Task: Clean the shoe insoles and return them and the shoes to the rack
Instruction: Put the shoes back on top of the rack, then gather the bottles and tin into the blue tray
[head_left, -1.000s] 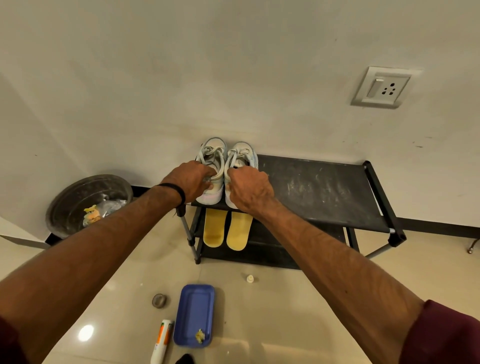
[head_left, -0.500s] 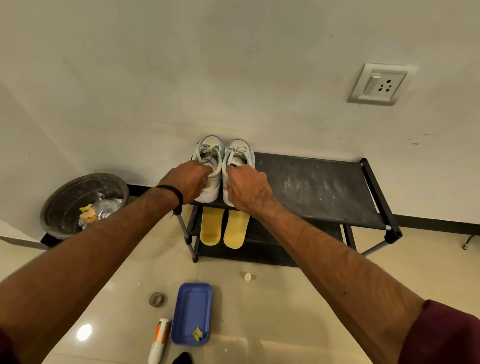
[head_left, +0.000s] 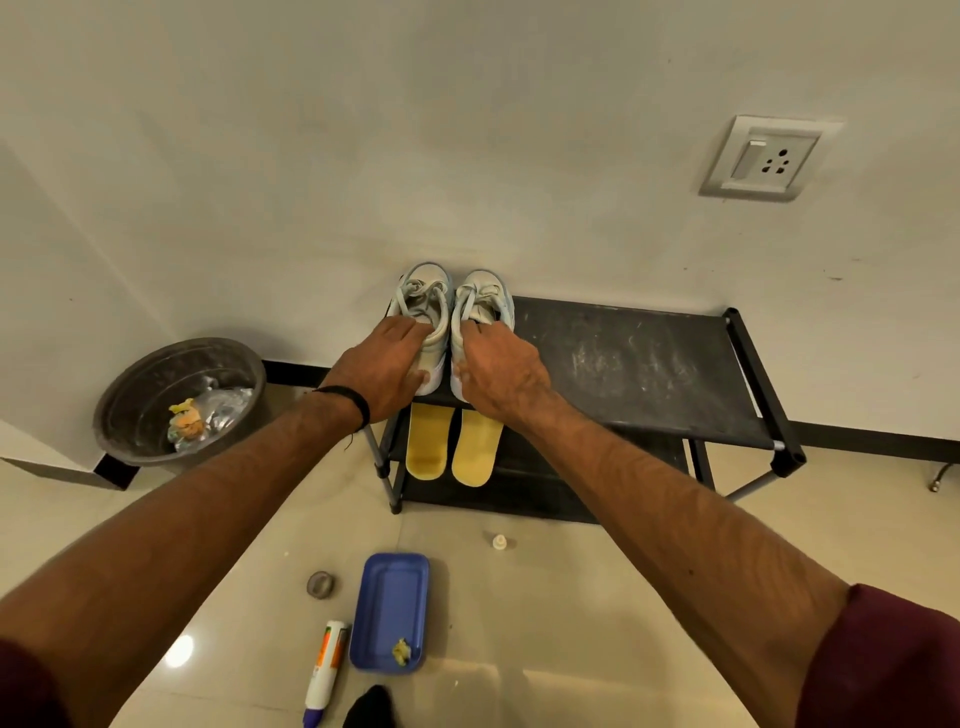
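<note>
Counts: two shoes, two insoles, one rack, two hands in frame.

Left shoe (head_left: 427, 306) and right shoe (head_left: 483, 306), both pale with laces, sit side by side and touching on the top shelf of the black rack (head_left: 649, 374), at its left end, toes toward the wall (head_left: 363, 156). Two yellow insoles, left insole (head_left: 427, 441) and right insole (head_left: 477, 449), lie side by side on the lower shelf directly under the shoes, front ends sticking out past the shelf edge.

Left hand (head_left: 382, 371), black band on the wrist, is laid over the heel end of the left shoe, fingers curved around its opening, gripping it. Right hand (head_left: 501, 371) does the same on the right shoe, fingertips tucked in at the laces. Both shoe soles appear to rest on the shelf.

Floor items, one each: blue tray (head_left: 389, 613) with a small yellow scrap in its near corner, white-and-orange tube (head_left: 326, 670) just left of the tray, small grey round cap (head_left: 320, 584), small white cap (head_left: 499, 541) near the rack foot. One dark metal basin (head_left: 179, 400) at left by the wall, holding crumpled clear plastic and something yellow. One wall socket (head_left: 763, 156) upper right.

Versus a second ago: both hands are in the same grip on the same shoes, shoes in the same spot on the shelf, insoles unmoved. Only a slight shift of the camera view; nothing on the floor has changed place.
</note>
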